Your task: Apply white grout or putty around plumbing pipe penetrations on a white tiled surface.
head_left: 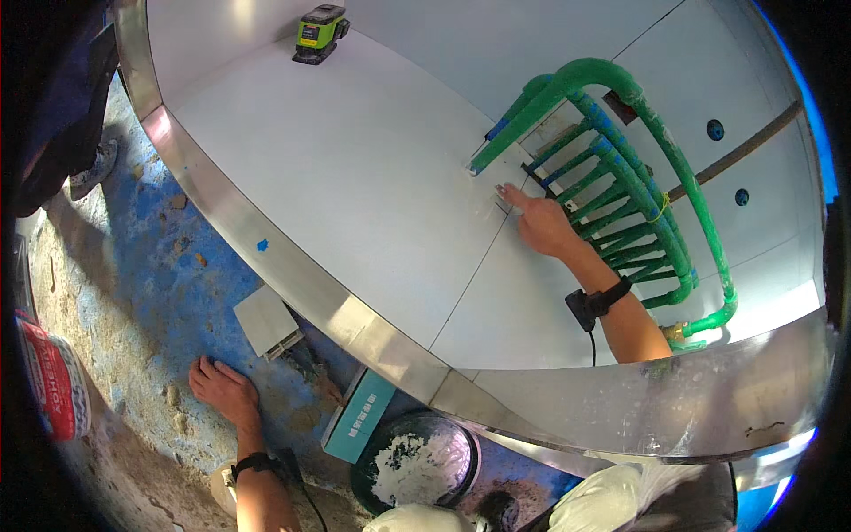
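My right hand (542,222) reaches over the metal rim onto the pale tiled surface (372,195). Its forefinger is stretched out, with the tip at the surface close to a tile joint and the pipe ends; the other fingers are partly hidden. Beside it rises a bank of green pipes (638,191) with blue patches. Low on the left, my left hand (223,388) is spread with the palm down at the stained floor, holding nothing visible. Near its fingers lies a pale square plate (268,321). Dark straps circle both wrists.
A green and black laser level (320,34) stands at the far corner. Along the surface runs a raised metal rim (346,324). Below it are a teal box (358,415) and a black tub (421,461) of whitish material. A red-and-white bucket (55,381) and someone's shoe (94,170) are left.
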Demonstrator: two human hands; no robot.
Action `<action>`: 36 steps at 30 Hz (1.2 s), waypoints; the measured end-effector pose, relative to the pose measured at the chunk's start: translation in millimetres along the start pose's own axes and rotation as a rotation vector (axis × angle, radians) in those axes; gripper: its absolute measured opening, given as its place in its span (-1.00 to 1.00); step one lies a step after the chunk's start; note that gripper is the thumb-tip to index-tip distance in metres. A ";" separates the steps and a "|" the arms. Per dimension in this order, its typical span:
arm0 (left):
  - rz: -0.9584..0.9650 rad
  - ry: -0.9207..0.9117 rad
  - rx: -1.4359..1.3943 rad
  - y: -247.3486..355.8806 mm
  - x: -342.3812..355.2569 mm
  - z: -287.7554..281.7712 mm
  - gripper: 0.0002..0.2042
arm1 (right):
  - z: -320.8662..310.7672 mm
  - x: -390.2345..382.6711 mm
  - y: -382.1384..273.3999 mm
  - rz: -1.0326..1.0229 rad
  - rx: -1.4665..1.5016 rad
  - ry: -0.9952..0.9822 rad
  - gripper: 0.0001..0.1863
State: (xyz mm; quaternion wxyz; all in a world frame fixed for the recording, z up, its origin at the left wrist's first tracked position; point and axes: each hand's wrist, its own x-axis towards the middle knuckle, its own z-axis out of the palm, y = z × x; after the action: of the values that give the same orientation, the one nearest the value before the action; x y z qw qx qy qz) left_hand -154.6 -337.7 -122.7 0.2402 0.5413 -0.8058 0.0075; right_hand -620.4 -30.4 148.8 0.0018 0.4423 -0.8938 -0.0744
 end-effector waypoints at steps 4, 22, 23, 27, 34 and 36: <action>-0.013 -0.044 -0.033 1.5 -0.9 -3.1 -0.64 | -0.4 -21.9 -22.4 -0.221 -0.197 -0.082 -0.17; -0.007 0.006 -0.022 1.5 3.9 -2.3 -0.63 | -18.9 -2.8 -63.4 -0.424 -0.278 0.052 -0.23; -0.006 0.013 -0.020 -2.2 4.8 -3.0 -0.63 | -16.5 -0.8 -66.8 -0.429 -0.337 0.035 -0.24; 0.006 0.020 -0.007 -3.7 -4.4 9.9 -0.63 | -1.8 8.4 -36.1 -0.252 -0.496 -0.129 -0.29; 0.025 0.028 -0.002 -9.2 -0.7 4.6 -0.63 | -1.0 20.7 -55.1 -0.364 -0.322 0.062 -0.28; 0.018 0.017 -0.007 -5.4 -1.2 3.7 -0.63 | -1.4 25.6 -44.8 -0.313 -0.423 0.053 -0.27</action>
State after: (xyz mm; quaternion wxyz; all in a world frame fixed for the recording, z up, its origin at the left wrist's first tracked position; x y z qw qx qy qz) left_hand -150.9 -340.0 -127.7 0.2489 0.5330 -0.8086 0.0113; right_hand -600.5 -77.6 142.6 0.1059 0.5668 -0.7787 -0.2473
